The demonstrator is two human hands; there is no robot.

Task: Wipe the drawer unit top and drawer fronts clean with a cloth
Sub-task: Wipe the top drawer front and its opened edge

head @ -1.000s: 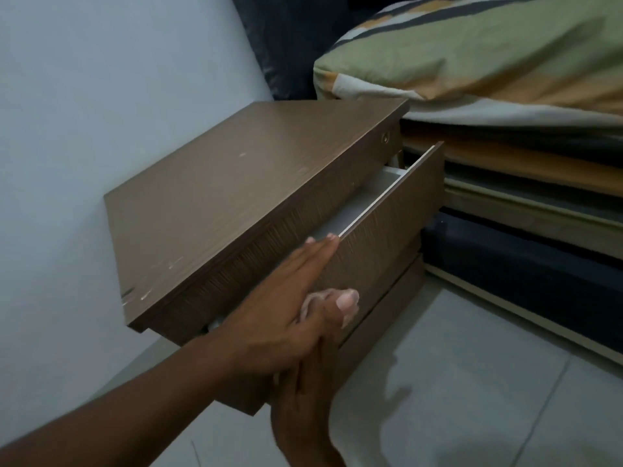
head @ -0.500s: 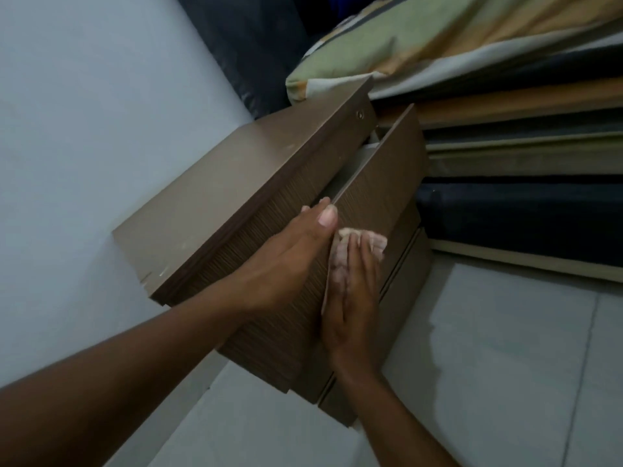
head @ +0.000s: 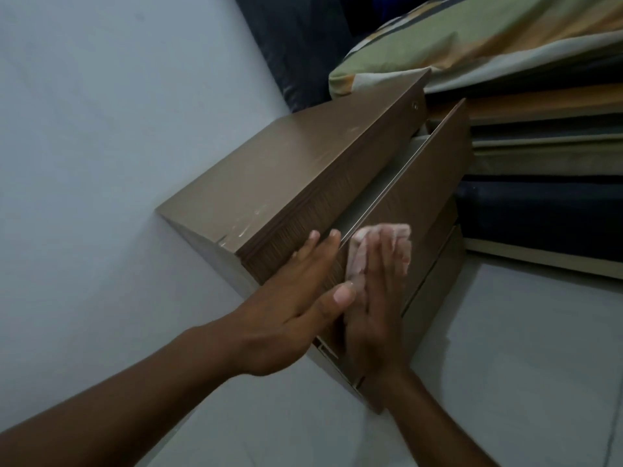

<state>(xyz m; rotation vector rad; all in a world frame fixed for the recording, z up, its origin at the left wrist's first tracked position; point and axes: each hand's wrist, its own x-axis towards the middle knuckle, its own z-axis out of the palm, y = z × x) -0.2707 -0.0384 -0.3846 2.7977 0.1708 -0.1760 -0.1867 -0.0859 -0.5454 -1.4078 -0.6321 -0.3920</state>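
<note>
Currently, the cloth (head: 381,246) is pressed flat against the front of the top drawer (head: 424,197), near its upper edge, under the right hand (head: 377,305). The right grip is not closed: the fingers lie extended and together on the cloth, and it is held by palm pressure alone. The left hand (head: 290,311) is laid open against the unit (head: 269,183) at the near corner, with its fingertips (head: 333,235) at the drawer's top edge; nothing is clamped in it.

The top drawer is pulled partly out, so a gap shows below the unit's top. The unit stands against the wall (head: 101,129), beside the bed (head: 522,79).

The cloth appears thin, soft and light; it is likely to bunch or slip if pressed unevenly, so it is best held flat under the whole palm rather than pinched. The laminate front looks smooth and stiff, and a partly open drawer is expected to slide under a push. It is therefore judged that the drawer should be steadied at its top edge by the left hand while strokes are made. White scuffs are visible on the unit's near top corner.
</note>
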